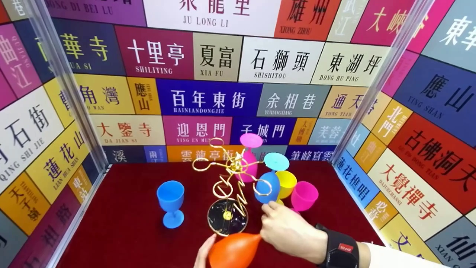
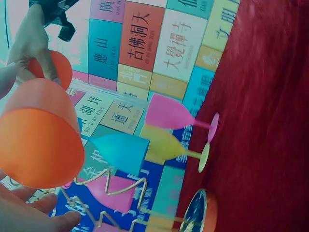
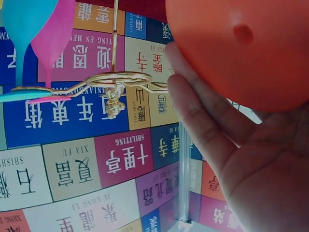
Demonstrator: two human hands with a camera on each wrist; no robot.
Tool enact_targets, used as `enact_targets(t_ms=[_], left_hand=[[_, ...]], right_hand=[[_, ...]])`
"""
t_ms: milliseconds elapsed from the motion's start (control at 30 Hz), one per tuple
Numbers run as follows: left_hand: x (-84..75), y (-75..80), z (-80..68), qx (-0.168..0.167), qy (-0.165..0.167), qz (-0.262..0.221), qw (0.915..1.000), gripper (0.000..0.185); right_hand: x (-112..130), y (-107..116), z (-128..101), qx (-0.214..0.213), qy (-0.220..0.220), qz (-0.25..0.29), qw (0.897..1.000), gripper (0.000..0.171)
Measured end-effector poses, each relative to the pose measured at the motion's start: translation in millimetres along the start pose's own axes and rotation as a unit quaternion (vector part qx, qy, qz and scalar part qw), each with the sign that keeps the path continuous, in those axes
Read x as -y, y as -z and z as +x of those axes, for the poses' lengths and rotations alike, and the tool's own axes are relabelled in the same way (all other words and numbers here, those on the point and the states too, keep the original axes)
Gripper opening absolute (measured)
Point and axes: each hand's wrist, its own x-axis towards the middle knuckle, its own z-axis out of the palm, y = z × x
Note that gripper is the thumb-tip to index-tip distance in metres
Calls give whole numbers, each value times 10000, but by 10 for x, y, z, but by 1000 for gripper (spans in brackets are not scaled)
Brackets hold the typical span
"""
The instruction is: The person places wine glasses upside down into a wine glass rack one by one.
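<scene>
an orange goblet (image 1: 234, 250) lies on its side at 6 o'clock of the head view, smooth matte plastic with a rounded bowl narrowing toward the stem, just in front of the rack's dark round base. the right hand (image 1: 288, 232) comes in from 4 o'clock, and its fingers seem to close on the narrow end of the orange goblet. the left hand (image 1: 203, 254) touches the bowl from 7 o'clock with fingers straight and apart, as the left wrist view shows.

one gold wire rack (image 1: 232, 175) stands mid-table (image 1: 122, 223). seven goblets in all: one orange, two blue, two pink, one cyan, one yellow. a pink goblet (image 1: 250, 158) and a cyan goblet (image 1: 270, 178) hang upside down on the rack. a blue goblet (image 1: 170, 203) stands alone at 9 o'clock of the rack; a yellow goblet (image 1: 286, 183) and another pink one (image 1: 304, 196) stand at 3 o'clock.
</scene>
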Motion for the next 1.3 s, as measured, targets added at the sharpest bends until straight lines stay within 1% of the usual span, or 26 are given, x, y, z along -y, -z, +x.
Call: enact_targets(t_ms=[33, 67, 100, 200, 267, 300, 467, 600, 700, 867, 933, 967, 1067, 1167, 1300], left_hand=[[17, -3, -6, -16, -242, 368, 9990, 49], [35, -6, -15, -13, -463, 740, 9962, 51], [50, -4, -25, 13, -587, 1146, 9917, 53], [62, 9, -68, 203, -534, 1904, 9800, 58], [65, 13, -89, 259, -481, 2315, 9713, 64], [64, 17, -97, 268, -468, 2449, 9680, 65], [66, 23, -80, 279, -528, 2647, 9625, 68], [77, 16, -79, 261, -647, 2888, 9548, 67], [102, 4, -77, 222, -849, 3228, 9424, 68], [152, -5, -60, 55, -1339, 3914, 9104, 70], [159, -15, -57, -10, -1431, 4075, 9019, 71], [166, -23, -58, -47, -1458, 4076, 9014, 71], [179, -50, -71, -124, -1447, 3981, 9058, 72], [181, -67, -102, -121, -1287, 3833, 9145, 69], [153, -77, -141, -36, -923, 3759, 9220, 66]], right_hand=[[17, 3, 11, 35, 18, -32, 10000, 20], [33, 6, 20, 70, 40, -60, 9999, 21], [46, 8, 29, 111, 52, -86, 9999, 21], [70, 15, 60, 241, 70, -149, 9996, 21], [80, 19, 78, 306, 48, -144, 9994, 20], [85, 20, 87, 346, 37, -145, 9993, 20], [103, 38, 134, 546, -5, -175, 9984, 18], [152, 47, 177, 671, -11, -155, 9976, 17], [197, 49, 216, 710, -11, -110, 9974, 17], [277, 50, 294, 681, -19, -136, 9976, 15], [308, 53, 322, 620, -14, -181, 9979, 14], [323, 54, 336, 608, -4, -226, 9979, 14], [363, 70, 366, 592, 38, -305, 9978, 14], [388, 91, 388, 595, 63, -333, 9977, 13], [401, 115, 402, 539, 73, -312, 9980, 13]])
